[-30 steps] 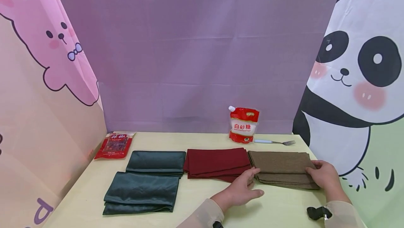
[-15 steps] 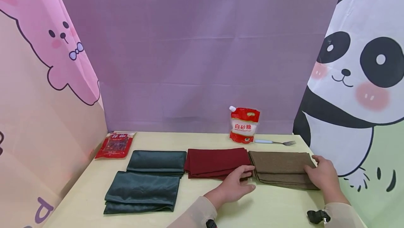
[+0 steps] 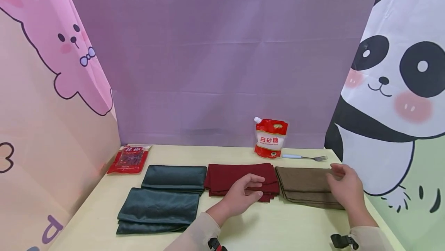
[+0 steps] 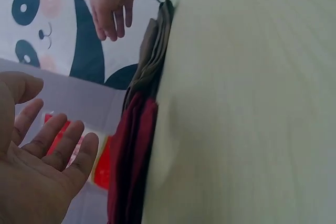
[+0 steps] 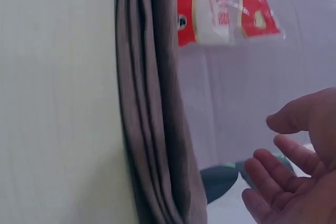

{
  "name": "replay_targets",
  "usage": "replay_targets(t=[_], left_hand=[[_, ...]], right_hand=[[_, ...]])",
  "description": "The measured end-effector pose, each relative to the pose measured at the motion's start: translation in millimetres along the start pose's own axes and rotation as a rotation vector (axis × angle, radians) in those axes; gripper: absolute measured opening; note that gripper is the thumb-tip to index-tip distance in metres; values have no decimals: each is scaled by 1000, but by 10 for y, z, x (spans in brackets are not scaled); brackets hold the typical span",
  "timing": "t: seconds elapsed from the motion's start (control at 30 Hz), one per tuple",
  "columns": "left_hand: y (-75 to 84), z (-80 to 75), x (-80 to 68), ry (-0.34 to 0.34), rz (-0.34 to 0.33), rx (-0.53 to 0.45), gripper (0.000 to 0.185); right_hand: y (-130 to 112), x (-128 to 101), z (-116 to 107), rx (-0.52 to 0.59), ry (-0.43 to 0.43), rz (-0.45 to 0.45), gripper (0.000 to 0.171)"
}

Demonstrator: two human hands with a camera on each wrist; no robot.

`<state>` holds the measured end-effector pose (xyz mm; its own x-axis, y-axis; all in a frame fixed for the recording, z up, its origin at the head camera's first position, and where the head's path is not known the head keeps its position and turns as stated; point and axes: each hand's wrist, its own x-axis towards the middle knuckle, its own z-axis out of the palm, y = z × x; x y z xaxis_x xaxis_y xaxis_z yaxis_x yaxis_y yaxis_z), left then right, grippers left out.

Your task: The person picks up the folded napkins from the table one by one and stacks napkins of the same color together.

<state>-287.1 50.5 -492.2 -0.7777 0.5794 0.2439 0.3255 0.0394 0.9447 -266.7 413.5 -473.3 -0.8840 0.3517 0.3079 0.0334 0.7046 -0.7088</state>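
Three folded cloth stacks lie in a row on the pale table [image 3: 299, 224]: dark green cloths [image 3: 163, 199], a dark red stack [image 3: 240, 177] and a brown stack [image 3: 307, 185]. My left hand [image 3: 243, 195] hovers with relaxed fingers over the near right corner of the red stack [image 4: 128, 166], holding nothing. Raised above the right end of the brown stack [image 5: 155, 108] is my right hand [image 3: 344, 185], fingers loosely spread and empty. In the left wrist view the left hand [image 4: 39, 166] shows an open palm; the right wrist view shows the right hand [image 5: 291, 171] clear of the cloth.
A red and white sugar pouch [image 3: 271, 138] stands at the back, with a fork [image 3: 304, 157] lying beside it. A red snack packet [image 3: 129, 159] lies at the back left. Printed backdrop panels enclose the table on three sides.
Both hands let go of the brown stack. The left hand moved left over the red stack, and the right hand lifted off the brown cloth's right edge.
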Motion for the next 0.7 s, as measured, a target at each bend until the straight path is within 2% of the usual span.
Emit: replay_targets(t=[0.17,0.3,0.53,0.7], left_hand=[[27,-232,-87,50,12,15,34],[-13,-400,-154,88,38,21,31],[16,-672,-325,127,71,31,29],[74,-839,-463,141,61,66,30]], right_hand=[[-112,-18,143,24,11,-31,37],[-235,-63,248,35,4,-71,34],[-549,-138,367,95,-50,-147,35],[-720,-146,465,146,-90,-179,35]])
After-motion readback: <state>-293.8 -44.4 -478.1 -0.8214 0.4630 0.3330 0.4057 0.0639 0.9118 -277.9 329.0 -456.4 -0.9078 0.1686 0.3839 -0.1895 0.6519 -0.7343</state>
